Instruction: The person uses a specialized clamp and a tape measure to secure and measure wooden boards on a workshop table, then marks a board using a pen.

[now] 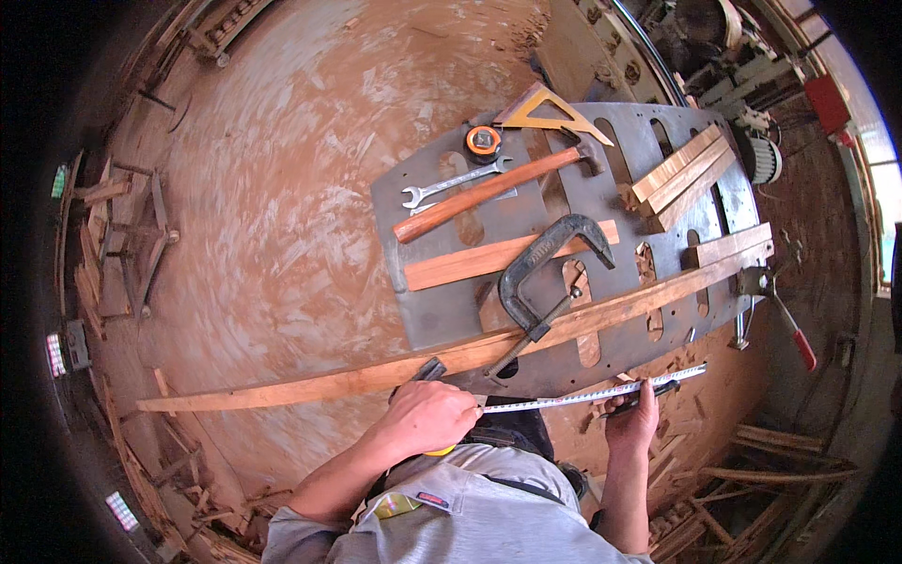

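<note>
My left hand [427, 414] is closed on a tape measure, its yellow case [440, 450] partly hidden beneath it and its white blade [564, 399] drawn out to the right. My right hand [631, 414] grips a dark, slim object [662, 389] along with the blade near its far end. Just beyond both hands, a long timber strip [235, 395] lies across the slotted metal table [395, 310]. A large C-clamp [526, 282] rests over the strip. A dark tool head [430, 369] shows beside my left hand.
On the table are a hammer [479, 195], wrench [442, 186], orange tape measure [484, 142], set square [545, 110] and several wood pieces [681, 179]. A red-handled lever [799, 343] projects at the right. Machinery [714, 47] stands behind; scrap timber [761, 479] lies at lower right.
</note>
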`<state>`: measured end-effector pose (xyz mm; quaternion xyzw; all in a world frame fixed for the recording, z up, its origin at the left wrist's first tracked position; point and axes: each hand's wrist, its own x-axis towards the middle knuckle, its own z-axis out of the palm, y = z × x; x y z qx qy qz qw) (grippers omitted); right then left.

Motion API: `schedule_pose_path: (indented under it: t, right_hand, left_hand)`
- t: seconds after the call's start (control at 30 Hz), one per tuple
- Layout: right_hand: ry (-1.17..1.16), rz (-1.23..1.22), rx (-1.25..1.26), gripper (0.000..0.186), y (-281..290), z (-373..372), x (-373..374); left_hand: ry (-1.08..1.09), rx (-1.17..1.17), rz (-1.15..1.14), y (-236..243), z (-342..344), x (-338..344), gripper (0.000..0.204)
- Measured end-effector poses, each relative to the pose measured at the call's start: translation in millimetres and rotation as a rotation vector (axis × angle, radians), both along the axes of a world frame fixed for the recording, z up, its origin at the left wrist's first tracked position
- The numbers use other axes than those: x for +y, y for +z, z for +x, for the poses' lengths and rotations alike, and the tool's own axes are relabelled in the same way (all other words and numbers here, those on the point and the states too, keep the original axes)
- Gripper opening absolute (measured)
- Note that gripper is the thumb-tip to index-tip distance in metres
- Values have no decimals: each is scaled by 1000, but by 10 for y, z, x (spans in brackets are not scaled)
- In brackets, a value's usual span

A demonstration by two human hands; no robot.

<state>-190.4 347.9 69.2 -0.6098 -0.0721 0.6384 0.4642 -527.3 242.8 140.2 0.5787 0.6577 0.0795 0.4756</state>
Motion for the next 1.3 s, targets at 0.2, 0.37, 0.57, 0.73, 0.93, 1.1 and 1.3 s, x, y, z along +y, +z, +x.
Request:
schedule_pose_path:
  t: [0.2,0.37,0.57,0.73,0.93,1.1,1.3]
  right_hand:
    - [51,5,7,26,-64,87,81]
    - [80,11,18,24,-56,95,162]
    - [101,14,42,21,-100,134,222]
    - [99,-12,16,19,-16,71,249]
    - [131,6,30,19,-52,142,247]
    - [131,18,33,21,-23,150,244]
    - [110,10,10,21,21,117,251]
  left_hand:
    - [28,-12,-1,-4,64,2,33]
    - [62,-15,-12,35,102,21,34]
    - [84,-18,-13,-28,147,-27,34]
    - [103,-36,-16,-15,170,-34,34]
    - [124,-37,-37,18,206,-28,35]
    - [135,-50,-9,12,229,-53,37]
    - [150,-50,1,-1,263,-65,37]
